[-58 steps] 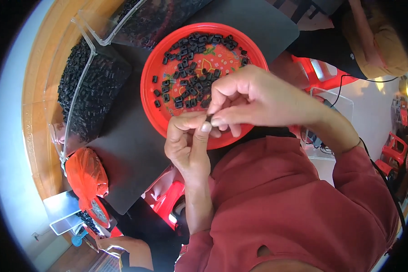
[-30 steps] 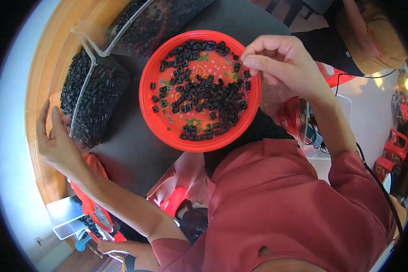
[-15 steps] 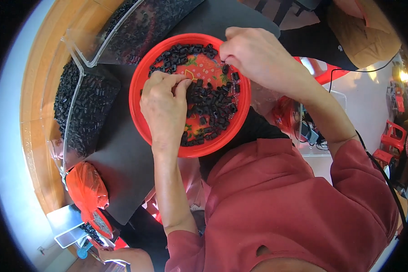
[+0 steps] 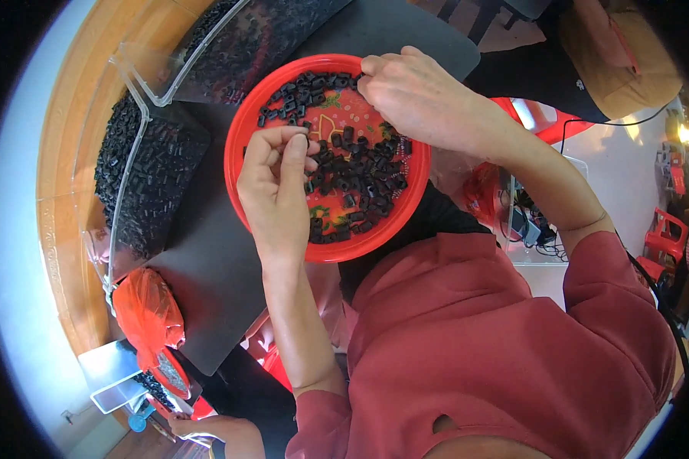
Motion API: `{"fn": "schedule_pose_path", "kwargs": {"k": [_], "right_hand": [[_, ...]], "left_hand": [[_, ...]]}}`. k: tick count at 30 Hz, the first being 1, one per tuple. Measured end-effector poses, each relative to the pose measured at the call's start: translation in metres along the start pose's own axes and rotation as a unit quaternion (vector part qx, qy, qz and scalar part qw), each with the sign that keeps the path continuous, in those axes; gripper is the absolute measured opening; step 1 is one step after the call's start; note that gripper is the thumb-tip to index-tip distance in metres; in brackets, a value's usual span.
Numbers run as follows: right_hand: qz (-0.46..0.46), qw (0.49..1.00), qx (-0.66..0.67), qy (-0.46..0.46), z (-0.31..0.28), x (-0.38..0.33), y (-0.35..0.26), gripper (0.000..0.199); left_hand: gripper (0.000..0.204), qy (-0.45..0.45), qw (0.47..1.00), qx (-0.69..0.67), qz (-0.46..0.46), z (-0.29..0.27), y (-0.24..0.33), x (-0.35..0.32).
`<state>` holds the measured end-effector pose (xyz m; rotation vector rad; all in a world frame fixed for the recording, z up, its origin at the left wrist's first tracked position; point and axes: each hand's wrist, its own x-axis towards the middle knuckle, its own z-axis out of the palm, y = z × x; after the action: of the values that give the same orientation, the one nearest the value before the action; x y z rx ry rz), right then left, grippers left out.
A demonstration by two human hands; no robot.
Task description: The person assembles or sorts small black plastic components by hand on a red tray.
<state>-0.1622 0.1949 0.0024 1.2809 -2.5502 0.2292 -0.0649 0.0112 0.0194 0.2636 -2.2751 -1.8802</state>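
Observation:
A round red tray (image 4: 235, 164) with a flowered bottom holds many small black plastic pieces (image 4: 352, 168), and small silvery bits lie along its right side. Over the tray's left part is my left hand (image 4: 274, 172), its thumb and forefinger pinched at a small black plastic piece (image 4: 305, 131). My right hand (image 4: 406, 90) is at the upper right rim with its fingers curled inward. Whatever its fingertips hold is hidden behind the hand.
Clear plastic bins of black pieces (image 4: 149, 168) stand left on the dark tabletop (image 4: 207, 306). A red plastic bag (image 4: 149, 310) sits near the lower left corner. Another person's arm (image 4: 226, 430) shows at lower left; a person in dark trousers (image 4: 528, 80) sits at upper right.
My left hand has turned and lifted slightly, bringing the pinched black piece into view. My right hand has shifted a little left and down, its fingers now less bunched.

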Motion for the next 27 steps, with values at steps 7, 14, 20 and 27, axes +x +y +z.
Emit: {"fn": "schedule_pose_path", "kwargs": {"k": [7,14,20,27], "right_hand": [[0.097,0.93,0.352,0.044,-0.02,0.006,-0.011,0.011],[0.037,0.853,0.519,0.036,-0.034,0.01,-0.033,0.011],[0.028,0.839,0.54,0.058,-0.036,0.016,-0.037,0.025],[0.037,0.754,0.645,-0.12,-0.054,0.032,-0.02,0.039]], "left_hand": [[0.018,-0.006,0.985,-0.163,-0.051,-0.006,-0.009,-0.021],[0.019,0.042,0.985,-0.16,-0.053,-0.005,-0.009,-0.033],[0.012,0.047,0.984,-0.169,-0.044,-0.001,0.002,-0.035],[0.009,-0.013,0.986,-0.169,0.012,-0.004,0.013,-0.027]]}}
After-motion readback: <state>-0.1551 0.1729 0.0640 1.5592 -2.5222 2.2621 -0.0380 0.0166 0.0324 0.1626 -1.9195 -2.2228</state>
